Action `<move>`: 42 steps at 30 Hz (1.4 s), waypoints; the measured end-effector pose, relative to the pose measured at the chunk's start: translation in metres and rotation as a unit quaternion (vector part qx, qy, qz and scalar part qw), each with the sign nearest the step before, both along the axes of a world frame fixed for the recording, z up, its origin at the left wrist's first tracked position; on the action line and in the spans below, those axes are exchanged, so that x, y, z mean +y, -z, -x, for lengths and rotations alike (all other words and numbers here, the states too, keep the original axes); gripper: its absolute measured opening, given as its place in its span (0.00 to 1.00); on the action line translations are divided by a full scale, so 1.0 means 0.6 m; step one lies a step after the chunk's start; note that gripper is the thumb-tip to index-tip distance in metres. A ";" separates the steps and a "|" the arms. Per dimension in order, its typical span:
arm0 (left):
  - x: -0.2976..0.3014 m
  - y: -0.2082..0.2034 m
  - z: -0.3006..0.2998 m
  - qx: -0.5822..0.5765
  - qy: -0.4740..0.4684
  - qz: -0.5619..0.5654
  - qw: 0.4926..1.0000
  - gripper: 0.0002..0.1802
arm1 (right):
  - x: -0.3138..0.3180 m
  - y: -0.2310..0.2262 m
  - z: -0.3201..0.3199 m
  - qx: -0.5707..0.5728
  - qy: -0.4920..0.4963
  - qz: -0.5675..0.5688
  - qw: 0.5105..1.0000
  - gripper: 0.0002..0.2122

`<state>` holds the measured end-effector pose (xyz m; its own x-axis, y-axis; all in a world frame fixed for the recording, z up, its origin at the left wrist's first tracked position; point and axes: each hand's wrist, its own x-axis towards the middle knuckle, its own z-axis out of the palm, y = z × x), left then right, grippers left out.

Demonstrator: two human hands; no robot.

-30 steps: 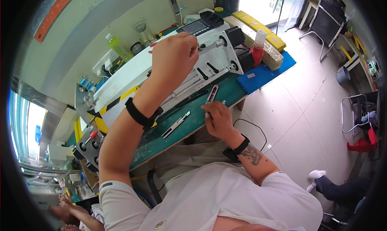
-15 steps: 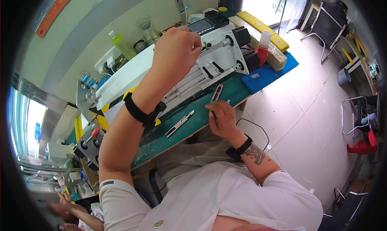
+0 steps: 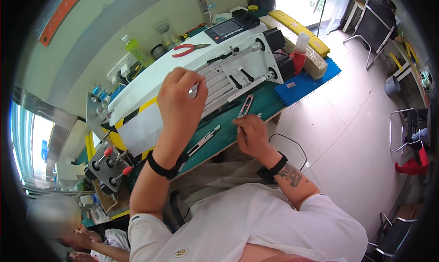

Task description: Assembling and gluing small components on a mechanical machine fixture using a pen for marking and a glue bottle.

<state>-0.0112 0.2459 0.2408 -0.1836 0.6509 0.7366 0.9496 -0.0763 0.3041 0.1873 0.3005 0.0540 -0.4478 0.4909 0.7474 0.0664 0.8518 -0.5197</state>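
My left hand [image 3: 180, 102] is raised over the machine's rails, its fingers closed around a small, pale, shiny piece [image 3: 193, 90] that is mostly hidden. My right hand [image 3: 253, 136] is at the bench's front edge with fingers curled together; what they hold, if anything, is hidden. Just beyond its fingertips is a pinkish, slotted tool [image 3: 246, 105]; whether the fingers touch it I cannot tell. A silver utility knife [image 3: 204, 140] rests on the green bench top [image 3: 219, 145] between my hands. Red-handled pliers [image 3: 189, 50] lie on the machine's white cover [image 3: 151, 77].
The long machine [image 3: 247, 65] has a black control panel [image 3: 225, 29]. Beyond its right end stand a red bottle [image 3: 299, 54] and yellow boxes [image 3: 315, 45] by a blue mat [image 3: 286, 93]. Red-tipped levers [image 3: 126, 170] jut out at left. Another person's arm [image 3: 105, 249] shows lower left.
My left hand has moved down and toward me, away from the area by the control panel, uncovering the pliers and panel. My right hand has hardly moved.
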 end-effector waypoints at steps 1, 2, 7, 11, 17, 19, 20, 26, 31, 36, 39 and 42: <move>-0.016 0.008 -0.005 -0.073 -0.010 0.035 0.997 0.05 | 0.002 -0.001 -0.001 -0.005 -0.003 -0.004 1.000 0.18; -0.024 0.015 -0.007 -0.146 -0.020 0.070 0.987 0.06 | 0.001 0.000 -0.001 -0.007 -0.006 -0.003 1.000 0.18; 0.022 0.030 -0.018 0.026 -0.014 0.015 0.999 0.05 | -0.001 -0.005 -0.002 -0.004 0.002 0.010 1.000 0.18; 0.043 0.041 -0.032 0.084 -0.014 -0.045 0.995 0.07 | -0.009 -0.005 0.004 -0.005 0.008 0.002 1.000 0.18; 0.025 0.056 -0.026 0.070 0.018 -0.040 0.997 0.08 | -0.008 -0.005 -0.001 -0.015 -0.014 0.077 0.997 0.16; -0.026 0.048 -0.039 0.020 0.061 -0.052 0.997 0.09 | -0.010 -0.050 -0.023 0.009 -0.009 0.110 0.994 0.12; -0.062 0.045 -0.042 -0.015 0.081 -0.061 0.995 0.10 | -0.014 -0.091 -0.027 0.024 0.011 0.096 0.995 0.10; -0.266 0.030 -0.077 -0.155 0.187 -0.152 0.958 0.16 | -0.097 -0.315 0.070 -0.053 -0.274 0.322 0.905 0.14; -0.328 0.007 -0.093 -0.173 0.232 -0.189 0.938 0.15 | -0.178 -0.300 0.299 -0.036 -0.272 -0.027 0.961 0.13; -0.367 -0.005 -0.085 -0.187 0.240 -0.189 0.934 0.15 | -0.201 -0.296 0.366 -0.254 -0.255 -0.057 0.931 0.08; -0.379 -0.011 -0.098 -0.209 0.266 -0.197 0.920 0.14 | -0.255 -0.317 0.344 -0.270 -0.292 -0.023 0.917 0.06; -0.379 -0.012 -0.092 -0.182 0.282 -0.165 0.927 0.15 | -0.275 -0.304 0.336 -0.334 -0.408 -0.020 0.849 0.06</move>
